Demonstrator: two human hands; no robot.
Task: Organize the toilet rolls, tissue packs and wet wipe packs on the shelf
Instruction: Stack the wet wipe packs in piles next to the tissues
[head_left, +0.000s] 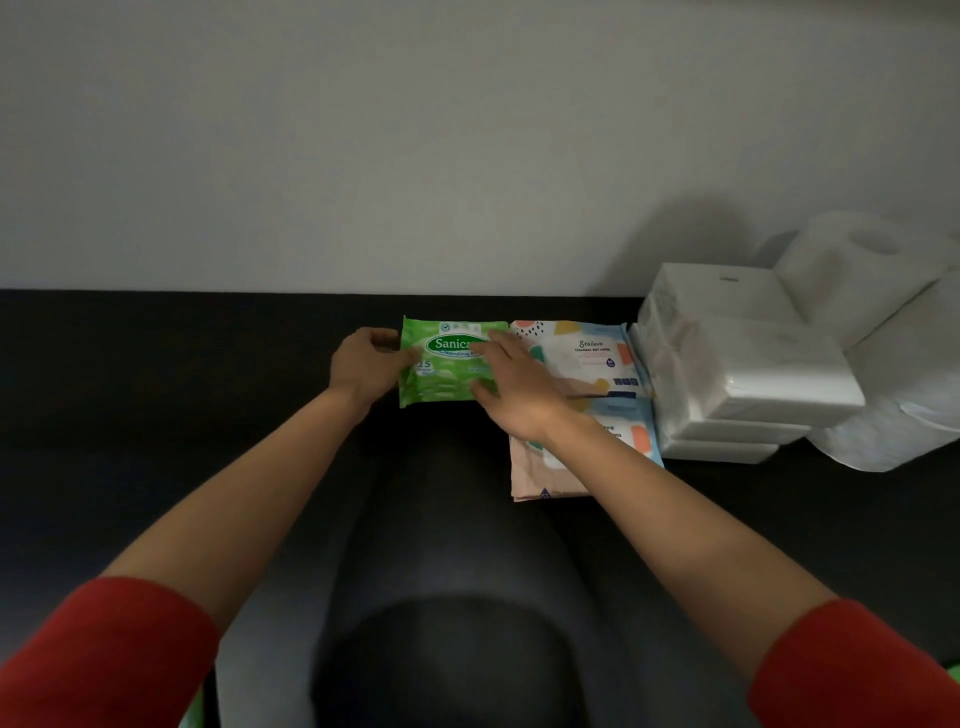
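A green wet wipe pack (444, 364) lies flat on the black shelf (208, 395), close to the wall. My left hand (366, 366) grips the pack's left edge, thumb on top. My right hand (511, 387) rests on its right side, fingers mostly straight and the thumb curled at the front edge. Right of it lie two pastel patterned wet wipe packs (587, 358), one behind the other. Further right stands a stack of white tissue packs (737, 364). White toilet rolls (852, 270) sit at the far right against the wall.
A pale wall (415, 156) rises directly behind the shelf. The shelf's left half is bare black surface. My dark-clothed torso (457, 597) fills the lower centre, and red sleeves cover both upper arms.
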